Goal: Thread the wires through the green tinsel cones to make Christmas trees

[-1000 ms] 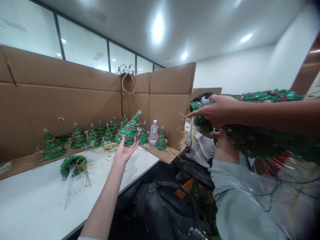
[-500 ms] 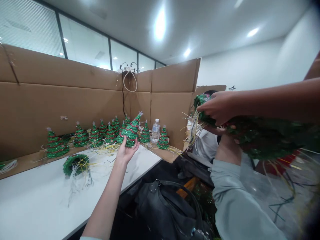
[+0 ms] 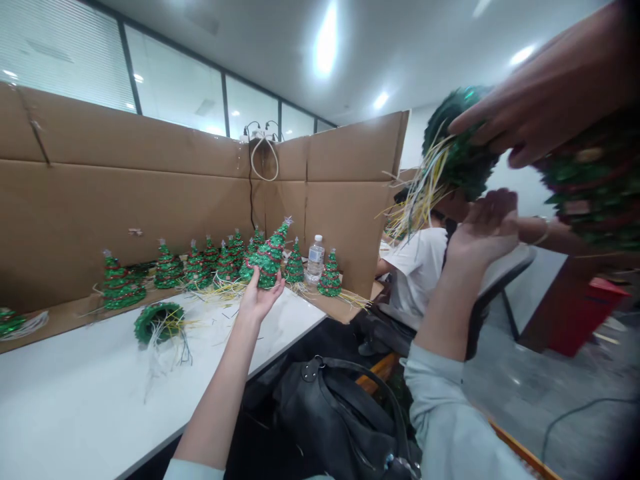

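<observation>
My left hand (image 3: 260, 300) holds a small green tinsel tree (image 3: 270, 257) by its base; the tree leans to the right, a star on its tip. My right hand (image 3: 487, 230) is raised on the right, palm up with its fingers spread, and holds nothing. Just above it, another person's hand (image 3: 545, 87) grips a green tinsel piece (image 3: 463, 150) with yellow and white strands hanging from it. A second decorated green piece (image 3: 600, 187) is near that hand. On the white table (image 3: 75, 393) lies a green ring (image 3: 159, 321) with loose strands.
Several small trees (image 3: 121, 287) stand along the cardboard wall (image 3: 150, 193). A water bottle (image 3: 315, 260) is among them. A black bag (image 3: 330, 407) sits below the table edge. A seated person in white (image 3: 417, 273) is beyond the partition, and a red box (image 3: 583, 317) is at the right.
The other person's hand and the green piece have moved up and away from my right hand, which now shows an uncovered palm. My left hand still holds the tree.
</observation>
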The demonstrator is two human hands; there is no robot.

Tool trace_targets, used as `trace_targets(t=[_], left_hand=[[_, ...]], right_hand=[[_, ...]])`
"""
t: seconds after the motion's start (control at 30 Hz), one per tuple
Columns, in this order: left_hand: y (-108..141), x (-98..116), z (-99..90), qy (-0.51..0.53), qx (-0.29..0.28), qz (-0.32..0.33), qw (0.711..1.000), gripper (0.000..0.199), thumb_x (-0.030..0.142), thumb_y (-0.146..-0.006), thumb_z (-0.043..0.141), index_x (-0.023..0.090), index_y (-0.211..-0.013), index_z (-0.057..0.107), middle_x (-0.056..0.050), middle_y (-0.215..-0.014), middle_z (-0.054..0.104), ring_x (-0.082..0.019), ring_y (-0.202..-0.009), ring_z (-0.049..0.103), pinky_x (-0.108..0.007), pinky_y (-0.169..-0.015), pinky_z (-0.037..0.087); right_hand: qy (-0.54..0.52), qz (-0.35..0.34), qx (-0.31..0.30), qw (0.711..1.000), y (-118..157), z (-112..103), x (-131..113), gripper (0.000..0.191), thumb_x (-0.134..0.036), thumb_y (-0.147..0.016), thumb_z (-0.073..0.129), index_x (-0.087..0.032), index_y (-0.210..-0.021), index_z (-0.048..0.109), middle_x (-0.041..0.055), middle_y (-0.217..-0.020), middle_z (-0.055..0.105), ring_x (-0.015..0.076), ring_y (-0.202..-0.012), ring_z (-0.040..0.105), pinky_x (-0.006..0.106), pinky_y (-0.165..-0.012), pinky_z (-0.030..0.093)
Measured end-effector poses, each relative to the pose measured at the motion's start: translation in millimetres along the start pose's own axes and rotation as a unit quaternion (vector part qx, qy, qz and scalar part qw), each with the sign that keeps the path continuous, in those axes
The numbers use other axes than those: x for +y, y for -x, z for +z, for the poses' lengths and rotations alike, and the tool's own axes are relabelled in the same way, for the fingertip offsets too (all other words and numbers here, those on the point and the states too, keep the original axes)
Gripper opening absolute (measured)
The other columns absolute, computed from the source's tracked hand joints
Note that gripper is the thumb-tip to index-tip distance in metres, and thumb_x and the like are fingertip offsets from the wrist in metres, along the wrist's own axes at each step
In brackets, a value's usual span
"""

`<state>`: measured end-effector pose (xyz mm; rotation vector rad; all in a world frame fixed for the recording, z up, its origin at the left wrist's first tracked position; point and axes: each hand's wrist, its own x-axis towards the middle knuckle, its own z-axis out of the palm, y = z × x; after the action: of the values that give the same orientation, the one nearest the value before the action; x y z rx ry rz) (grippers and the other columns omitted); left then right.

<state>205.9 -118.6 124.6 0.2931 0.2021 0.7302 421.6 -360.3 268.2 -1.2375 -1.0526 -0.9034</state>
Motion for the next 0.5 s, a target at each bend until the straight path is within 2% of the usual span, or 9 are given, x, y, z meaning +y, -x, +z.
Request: trace_targets(t=[0.13, 0.17, 0.2, 0.23, 0.27, 0.33, 0.37, 0.43, 0.5], left_hand=[[2.1, 3.3, -1.1, 0.009, 0.014, -0.005, 1.0, 0.028, 0.037, -0.08, 0.055, 0.018, -0.1, 0.055, -0.011, -0.097, 0.057, -0.018, -0.083, 0.063, -0.034, -0.068, 0.056], [2.0, 4.2, -2.6, 0.006, 0.014, -0.002, 1.0, 0.027, 0.037, -0.08, 0.054, 0.018, -0.1, 0.055, -0.011, -0.096, 0.058, -0.018, -0.083, 0.063, -0.034, -0.067, 0.056], [1.6, 4.9, -4.6, 0.002, 0.013, 0.001, 1.0, 0.026, 0.036, -0.081, 0.054, 0.019, -0.099, 0.055, -0.011, -0.096, 0.058, -0.018, -0.083, 0.063, -0.034, -0.067, 0.056], [0.9, 5.5, -7.0, -0.004, 0.011, 0.003, 1.0, 0.024, 0.036, -0.081, 0.053, 0.019, -0.098, 0.055, -0.011, -0.096, 0.058, -0.018, -0.083, 0.063, -0.034, -0.067, 0.056], [-0.3, 5.8, -9.8, -0.01, 0.009, 0.004, 1.0, 0.022, 0.035, -0.081, 0.053, 0.018, -0.096, 0.056, -0.011, -0.096, 0.059, -0.018, -0.083, 0.063, -0.034, -0.068, 0.056], [-4.3, 5.4, -16.1, -0.022, 0.003, 0.01, 1.0, 0.02, 0.034, -0.081, 0.053, 0.018, -0.093, 0.057, -0.01, -0.094, 0.06, -0.018, -0.082, 0.063, -0.034, -0.069, 0.055], [-7.0, 4.7, -19.3, -0.028, 0.001, 0.014, 1.0, 0.02, 0.034, -0.082, 0.053, 0.017, -0.092, 0.057, -0.01, -0.092, 0.061, -0.018, -0.082, 0.063, -0.034, -0.07, 0.055], [-14.0, 2.5, -25.5, -0.037, -0.001, 0.023, 0.999, 0.02, 0.034, -0.082, 0.053, 0.017, -0.09, 0.059, -0.008, -0.088, 0.062, -0.019, -0.082, 0.063, -0.034, -0.071, 0.054], [-22.2, -0.1, -31.2, -0.047, -0.006, 0.022, 0.999, 0.021, 0.034, -0.082, 0.052, 0.016, -0.091, 0.059, -0.008, -0.086, 0.063, -0.019, -0.083, 0.063, -0.034, -0.072, 0.054]], right_hand=[[-0.061, 0.023, 0.045, 0.997, 51.6, 36.7, -20.7, 0.021, -0.046, -0.076, 0.043, -0.036, -0.088, 0.057, 0.0056, -0.089, 0.057, 0.0295, -0.093, 0.055, 0.048, -0.068, 0.045], [-0.084, 0.027, 0.103, 0.991, 66.3, 50.0, -24.8, 0.022, -0.046, -0.077, 0.04, -0.034, -0.088, 0.055, 0.0057, -0.089, 0.056, 0.0293, -0.093, 0.054, 0.048, -0.07, 0.044], [-0.11, 0.034, 0.201, 0.973, 80.0, 66.1, -28.8, 0.024, -0.045, -0.079, 0.035, -0.033, -0.087, 0.053, 0.0054, -0.086, 0.055, 0.0283, -0.092, 0.054, 0.047, -0.073, 0.044], [-0.136, 0.052, 0.315, 0.938, 91.9, 85.0, -32.5, 0.023, -0.043, -0.081, 0.031, -0.031, -0.084, 0.051, 0.0042, -0.081, 0.054, 0.0259, -0.088, 0.054, 0.046, -0.076, 0.043], [-0.164, 0.091, 0.332, 0.925, 101.6, 106.5, -35.8, 0.018, -0.04, -0.081, 0.035, -0.029, -0.081, 0.049, 0.0024, -0.077, 0.052, 0.0225, -0.083, 0.055, 0.043, -0.078, 0.043], [-0.203, 0.185, 0.151, 0.95, 113.5, 154.8, -39.4, 0.019, -0.04, -0.079, 0.041, -0.024, -0.077, 0.052, 0.0019, -0.078, 0.055, 0.0182, -0.078, 0.055, 0.036, -0.078, 0.044], [-0.22, 0.232, 0.079, 0.944, 116.1, 179.9, -39.1, 0.021, -0.042, -0.076, 0.047, -0.022, -0.08, 0.053, 0.0022, -0.081, 0.058, 0.017, -0.078, 0.056, 0.034, -0.078, 0.045], [-0.253, 0.34, 0.0, 0.906, 117.0, 226.7, -34.4, 0.032, -0.044, -0.065, 0.061, -0.02, -0.086, 0.053, 0.002, -0.086, 0.061, 0.0156, -0.081, 0.056, 0.029, -0.076, 0.045], [-0.306, 0.41, -0.065, 0.857, 116.0, 264.5, -25.7, 0.033, -0.044, -0.06, 0.065, -0.019, -0.078, 0.054, -0.0007, -0.073, 0.062, 0.0141, -0.072, 0.057, 0.025, -0.07, 0.045]])
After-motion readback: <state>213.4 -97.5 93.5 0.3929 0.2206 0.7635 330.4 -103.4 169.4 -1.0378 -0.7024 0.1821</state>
